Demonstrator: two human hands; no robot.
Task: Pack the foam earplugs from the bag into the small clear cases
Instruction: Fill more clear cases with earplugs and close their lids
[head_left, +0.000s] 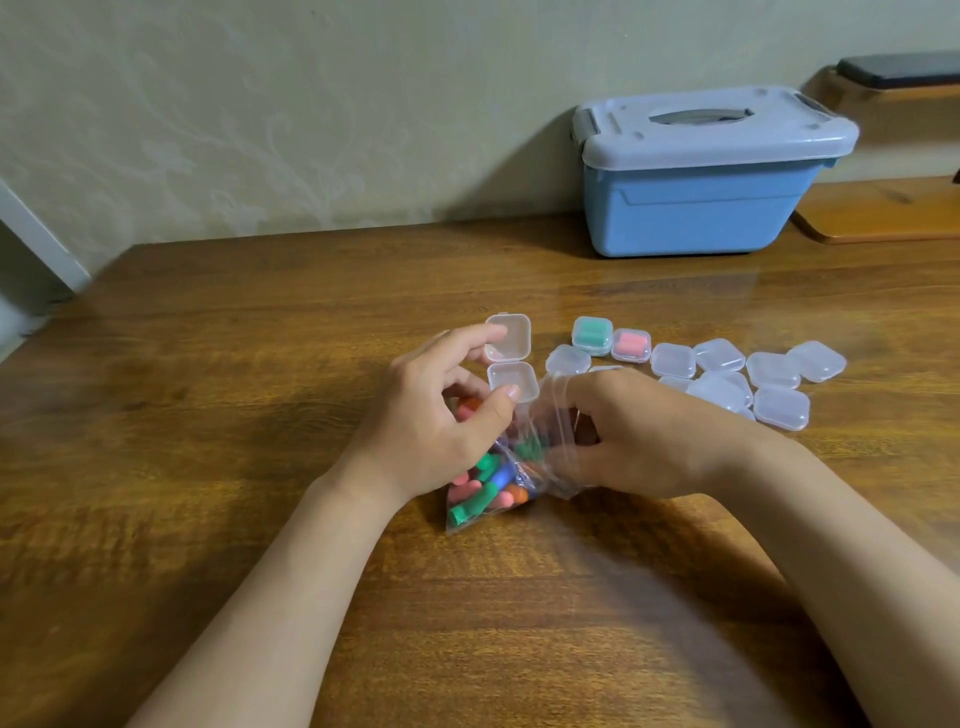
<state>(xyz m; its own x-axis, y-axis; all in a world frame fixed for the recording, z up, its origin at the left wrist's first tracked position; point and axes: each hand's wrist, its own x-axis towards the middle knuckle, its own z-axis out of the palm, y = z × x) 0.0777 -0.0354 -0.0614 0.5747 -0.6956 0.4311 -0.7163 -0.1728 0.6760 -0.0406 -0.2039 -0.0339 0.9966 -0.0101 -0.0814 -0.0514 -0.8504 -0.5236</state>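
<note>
Wooden bench (218, 364) runs back to a pale patterned wall; its left edge slants off by a white door frame, and the broad near and left stretches of wood lie bare. At the far right stands a blue lidded storage box (701, 171), close to the wall. The left hand (441, 415) curls around an open clear case (511, 358) (lid tipped up, tray empty), thumb against the tray's near rim. The right hand (639, 431) has its fingers tucked into the mouth of the clear bag (498, 483), which lies between both hands and holds green, pink, orange and blue foam earplugs (475, 499). Closed cases (727, 374) cluster just right of the hands; two hold earplugs, one green, one pink. No writing is legible anywhere.
</note>
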